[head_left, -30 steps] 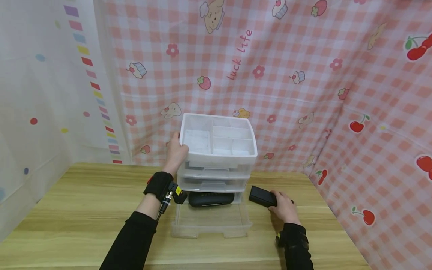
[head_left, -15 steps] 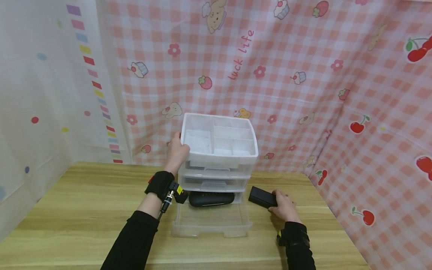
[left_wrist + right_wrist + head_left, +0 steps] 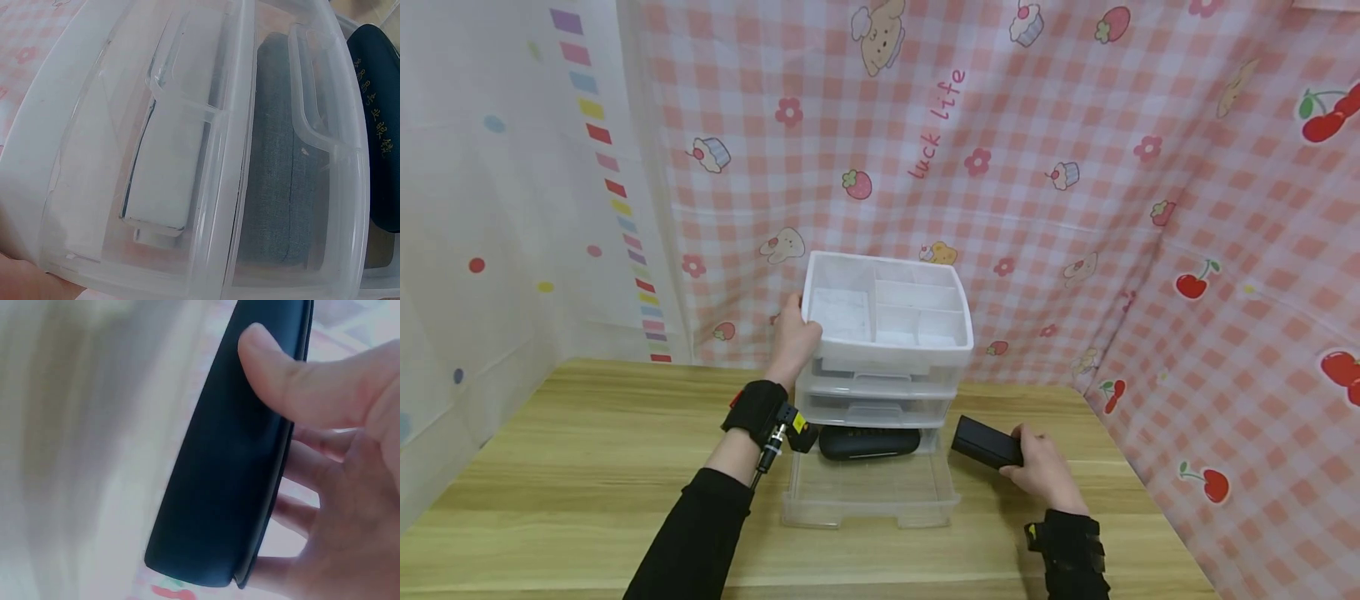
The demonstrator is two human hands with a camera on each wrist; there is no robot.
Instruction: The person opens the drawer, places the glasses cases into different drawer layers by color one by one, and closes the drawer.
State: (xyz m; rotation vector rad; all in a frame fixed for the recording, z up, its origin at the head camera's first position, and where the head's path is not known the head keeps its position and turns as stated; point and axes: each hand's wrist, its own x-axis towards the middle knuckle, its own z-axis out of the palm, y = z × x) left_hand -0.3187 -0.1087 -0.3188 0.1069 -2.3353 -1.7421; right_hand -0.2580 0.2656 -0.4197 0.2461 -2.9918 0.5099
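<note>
My left hand (image 3: 793, 337) grips the left upper side of a white plastic drawer organizer (image 3: 895, 352). The organizer's clear bottom drawer (image 3: 868, 505) is pulled out, and a dark glasses case (image 3: 868, 443) with gold lettering lies at its back. To the right of it, my right hand (image 3: 1043, 468) holds a black oblong glasses case (image 3: 987, 442) by its right end, close over the table. The right wrist view shows the thumb across one face of that case and the fingers behind its seamed edge.
Through the closed drawers show a white box (image 3: 169, 156) and a grey fabric-covered case (image 3: 275, 162). Divided compartments (image 3: 917, 293) top the organizer. It stands on a wooden table (image 3: 625, 467), with a checked cloth (image 3: 1000, 208) behind and to the right.
My right hand has shifted slightly right and turned, tilting the black glasses case up a little. My left hand and the organizer have stayed in place.
</note>
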